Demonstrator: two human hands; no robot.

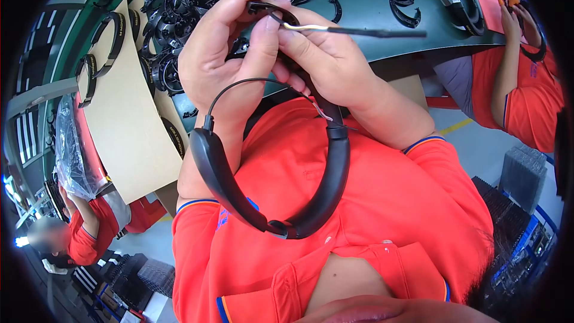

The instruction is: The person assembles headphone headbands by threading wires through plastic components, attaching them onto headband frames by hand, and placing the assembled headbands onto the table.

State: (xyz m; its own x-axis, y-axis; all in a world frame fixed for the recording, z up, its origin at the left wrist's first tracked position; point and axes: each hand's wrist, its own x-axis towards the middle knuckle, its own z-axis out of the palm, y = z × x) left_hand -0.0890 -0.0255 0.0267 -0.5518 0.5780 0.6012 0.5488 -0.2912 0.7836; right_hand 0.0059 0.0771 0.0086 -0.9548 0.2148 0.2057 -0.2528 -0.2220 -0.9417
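A black headphone headband (326,188) hangs in a U against the chest of a red shirt. A thin black cable (239,82) leaves its left end and arches toward the fingers. My left hand (230,54) is closed, its thumb and fingers on the wire (276,19) and a curved black piece (257,6). My right hand (326,63) is wrapped round the headband's upper right arm, its thumb pressing close to the left thumb. From between the thumbs, a light wire in black sleeving (382,33) points right. The inner fingertips are partly hidden.
A large pile of black curved parts (197,0) lies on the green table (359,15), with several loose ones to the right. Headbands rest on a cardboard sheet (128,137) at left. Co-workers in red shirts sit at right (526,96) and lower left (95,233).
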